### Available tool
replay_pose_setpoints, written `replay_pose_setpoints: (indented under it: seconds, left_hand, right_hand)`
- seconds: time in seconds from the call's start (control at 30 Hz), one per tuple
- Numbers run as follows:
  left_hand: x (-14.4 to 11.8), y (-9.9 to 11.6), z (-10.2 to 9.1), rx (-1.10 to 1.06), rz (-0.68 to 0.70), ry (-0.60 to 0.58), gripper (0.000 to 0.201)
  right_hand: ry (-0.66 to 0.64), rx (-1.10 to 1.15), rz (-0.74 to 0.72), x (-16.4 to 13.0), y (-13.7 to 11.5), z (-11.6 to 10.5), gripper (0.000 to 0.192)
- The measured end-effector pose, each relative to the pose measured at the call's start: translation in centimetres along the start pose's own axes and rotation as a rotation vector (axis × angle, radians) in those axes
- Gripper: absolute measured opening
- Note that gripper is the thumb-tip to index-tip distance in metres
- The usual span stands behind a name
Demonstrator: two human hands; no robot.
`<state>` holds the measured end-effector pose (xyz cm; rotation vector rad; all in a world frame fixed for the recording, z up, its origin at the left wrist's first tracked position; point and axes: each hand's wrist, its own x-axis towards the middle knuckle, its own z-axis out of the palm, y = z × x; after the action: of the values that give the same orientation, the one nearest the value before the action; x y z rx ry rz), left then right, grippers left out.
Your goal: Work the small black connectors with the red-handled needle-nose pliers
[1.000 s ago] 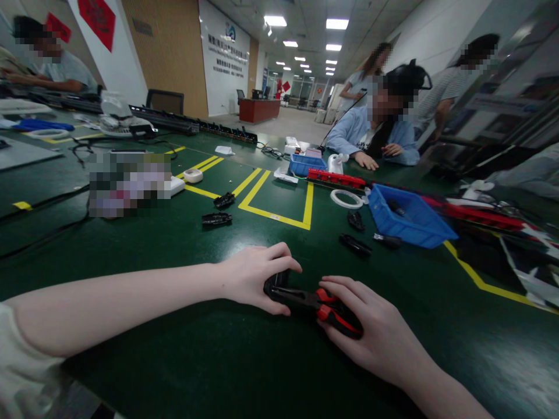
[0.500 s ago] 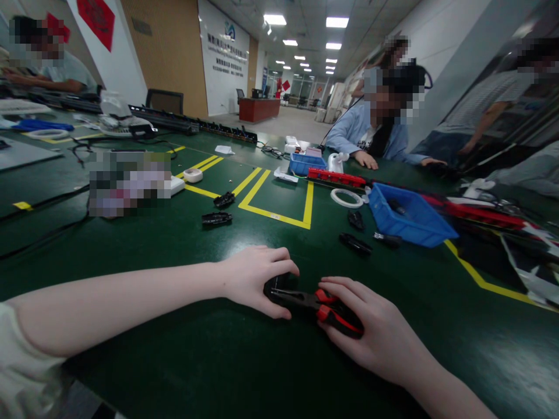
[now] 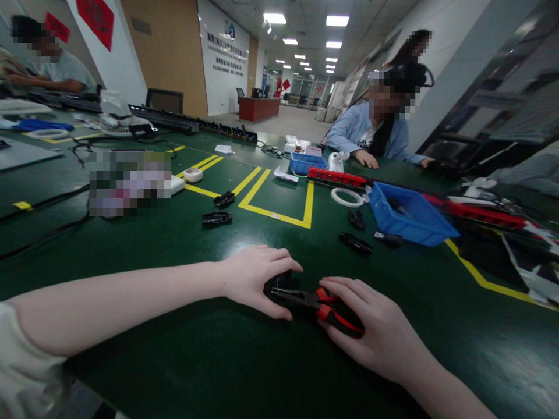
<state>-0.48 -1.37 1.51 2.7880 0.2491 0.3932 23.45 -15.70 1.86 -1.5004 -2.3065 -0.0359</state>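
Almost nothing is altered on the table across the last second: the small black plastic part [image 3: 276, 283] and the red-and-black pliers [image 3: 321, 305] are found in the same spot on the green table mat [image 3: 183, 361], and only a slight shift of the left hand's fingers over the part can be made out. From this a steady hold is judged to be in progress, with the work on the part neither begun anew nor released. Behind, a standing person has moved off to the right.

The part is pinned under the left hand [image 3: 253, 274]; the fingers are curled down and closed over its top and far side, the thumb is laid along its near edge, and most of it is hidden. The pliers' handles are enclosed by the right hand [image 3: 371, 331], the fingers wrapped together over the red grips. The dark nose is pointed left and is brought to the part just under the left fingertips; whether it actually bites the part cannot be told.

Farther off, a blue bin [image 3: 410, 218], a white tape ring [image 3: 346, 198] and loose black connector pieces [image 3: 217, 218] are seen. A seated person's hand [image 3: 365, 158] is rested on the far edge.
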Motion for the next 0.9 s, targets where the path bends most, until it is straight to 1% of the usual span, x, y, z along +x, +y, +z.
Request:
replay_pose_setpoints:
  seconds: [0.1, 0.3, 0.7, 0.9]
  left_hand:
    - [-0.01, 0.02, -0.01, -0.027, 0.001, 0.0, 0.074]
    - [-0.1, -0.07, -0.17, -0.067, 0.025, -0.004, 0.066]
    - [-0.17, -0.18, -0.33, -0.085, 0.04, -0.013, 0.07]
    - [-0.18, -0.14, -0.26, -0.055, 0.034, 0.01, 0.072]
  right_hand:
    - [0.028, -0.036, -0.027, 0.07, -0.08, -0.15, 0.044]
    - [0.097, -0.089, -0.068, 0.14, -0.04, -0.06, 0.046]
    - [0.149, -0.14, -0.077, -0.1, 0.09, -0.06, 0.048]
    - [0.223, -0.239, -0.124, -0.04, -0.04, -0.23, 0.046]
